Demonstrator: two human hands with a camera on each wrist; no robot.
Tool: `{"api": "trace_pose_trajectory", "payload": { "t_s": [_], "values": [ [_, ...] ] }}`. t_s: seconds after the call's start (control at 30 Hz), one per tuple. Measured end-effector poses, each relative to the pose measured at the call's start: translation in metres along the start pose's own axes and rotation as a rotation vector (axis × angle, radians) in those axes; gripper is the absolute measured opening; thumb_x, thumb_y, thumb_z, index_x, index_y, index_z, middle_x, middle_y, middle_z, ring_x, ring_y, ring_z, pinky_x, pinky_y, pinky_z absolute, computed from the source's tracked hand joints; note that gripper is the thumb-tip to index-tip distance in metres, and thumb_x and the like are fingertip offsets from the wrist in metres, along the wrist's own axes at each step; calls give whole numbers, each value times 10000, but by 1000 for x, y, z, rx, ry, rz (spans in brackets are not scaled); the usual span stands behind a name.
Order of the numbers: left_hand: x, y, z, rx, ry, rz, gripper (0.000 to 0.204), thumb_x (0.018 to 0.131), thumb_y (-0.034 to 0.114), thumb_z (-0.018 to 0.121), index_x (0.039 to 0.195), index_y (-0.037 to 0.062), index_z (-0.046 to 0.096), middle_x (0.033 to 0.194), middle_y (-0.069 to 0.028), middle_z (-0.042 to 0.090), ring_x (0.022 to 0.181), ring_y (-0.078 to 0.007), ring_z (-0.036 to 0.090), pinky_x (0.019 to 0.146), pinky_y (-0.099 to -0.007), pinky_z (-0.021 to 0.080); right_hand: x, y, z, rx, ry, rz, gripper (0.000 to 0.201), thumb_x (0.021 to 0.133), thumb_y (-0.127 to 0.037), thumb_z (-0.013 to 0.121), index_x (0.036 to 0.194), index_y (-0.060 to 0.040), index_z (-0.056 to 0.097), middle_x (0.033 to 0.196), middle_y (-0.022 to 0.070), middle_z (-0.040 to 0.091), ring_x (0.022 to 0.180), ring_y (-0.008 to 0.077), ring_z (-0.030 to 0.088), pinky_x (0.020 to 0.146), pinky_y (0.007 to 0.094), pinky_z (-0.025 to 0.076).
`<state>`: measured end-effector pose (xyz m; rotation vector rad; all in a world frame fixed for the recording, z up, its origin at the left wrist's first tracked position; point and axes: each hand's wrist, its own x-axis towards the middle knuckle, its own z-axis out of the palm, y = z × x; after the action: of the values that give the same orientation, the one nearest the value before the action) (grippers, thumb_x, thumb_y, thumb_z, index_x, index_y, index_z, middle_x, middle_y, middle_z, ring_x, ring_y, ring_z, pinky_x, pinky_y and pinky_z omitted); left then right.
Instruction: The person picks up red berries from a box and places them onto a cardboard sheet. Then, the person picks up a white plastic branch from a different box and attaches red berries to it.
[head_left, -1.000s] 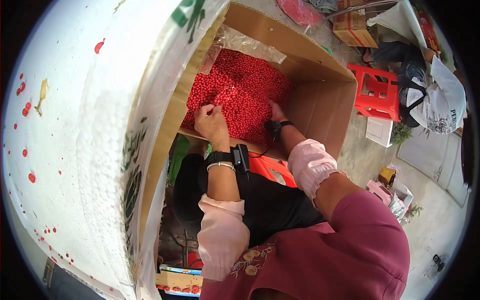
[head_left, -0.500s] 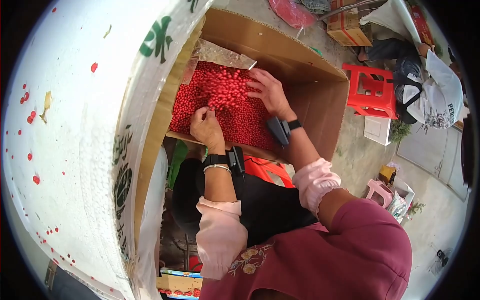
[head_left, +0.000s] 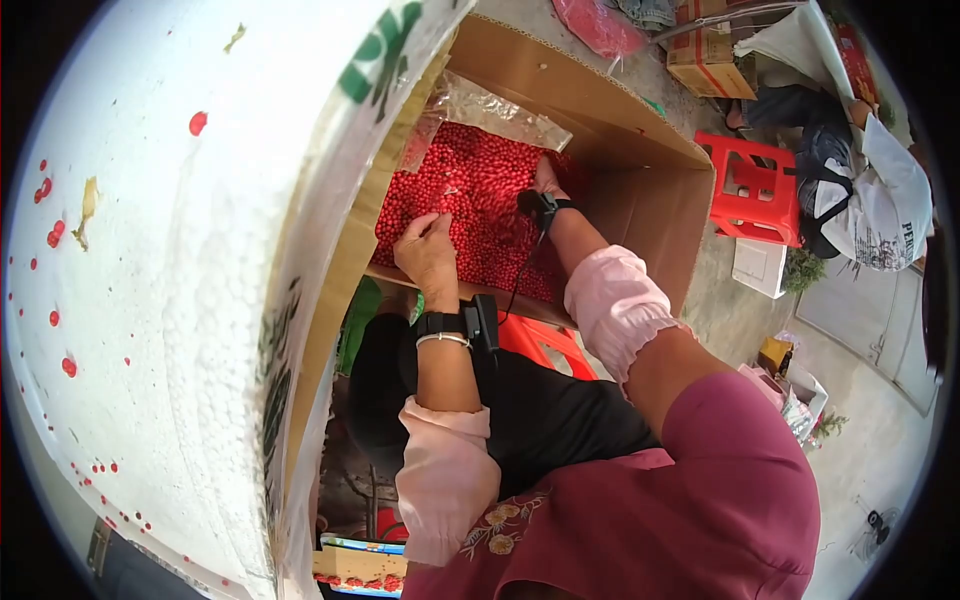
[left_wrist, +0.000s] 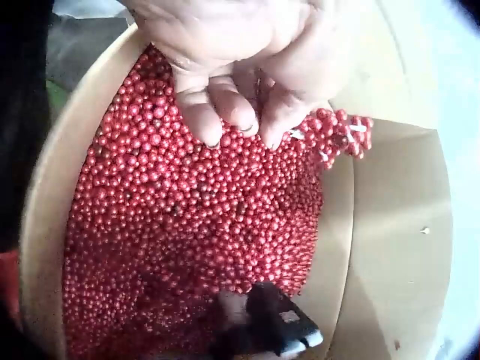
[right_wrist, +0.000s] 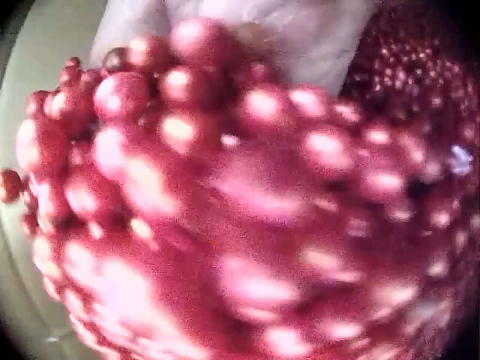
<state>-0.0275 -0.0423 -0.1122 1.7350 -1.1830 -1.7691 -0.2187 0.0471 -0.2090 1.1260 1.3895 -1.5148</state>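
Small round red berries [head_left: 490,250] fill the bottom of a cardboard box [head_left: 640,225]. Over their near left part, my left hand [head_left: 428,250] pinches a bunch of red berries [left_wrist: 343,139] between thumb and fingers. Short white bits show among that bunch in the left wrist view, just beyond the fingertips. My right hand [head_left: 547,178] is sunk among the loose berries at the far right of the heap. Its palm shows at the top of the right wrist view, while berries, many blurred, hide the fingers.
Clear plastic film [head_left: 500,105] lies over the heap's far edge. A white foam box [head_left: 150,250] dotted with red berries stands close on the left. Beyond the box are a red stool [head_left: 750,195] and a person in a white top [head_left: 875,215].
The right hand lifts out of the berries with fingers spread beside the blurred bunch, then sinks back in farther away. The left hand keeps pinching the bunch in about the same place.
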Motion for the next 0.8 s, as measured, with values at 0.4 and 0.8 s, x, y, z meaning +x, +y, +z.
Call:
{"api": "trace_pose_trajectory", "payload": {
  "t_s": [0.4,0.8],
  "values": [
    [-11,-4,9,-64,-131,-78,106,694,2,618,796,-27,632,571,-28,537,429,-96,462,369,-225,370,-154,-19,54,169,-1209,-21,357,891,-307,420,1056,-3,509,1009,171,569,895,282,558,728,408,476],
    [-20,6,7,-102,-154,-71,126,698,-11,578,810,-52,618,567,-31,528,415,-99,452,364,-229,383,-171,-8,62,12,-1087,-220,293,884,-275,442,940,-11,556,933,132,597,810,246,591,695,376,500]
  ]
}}
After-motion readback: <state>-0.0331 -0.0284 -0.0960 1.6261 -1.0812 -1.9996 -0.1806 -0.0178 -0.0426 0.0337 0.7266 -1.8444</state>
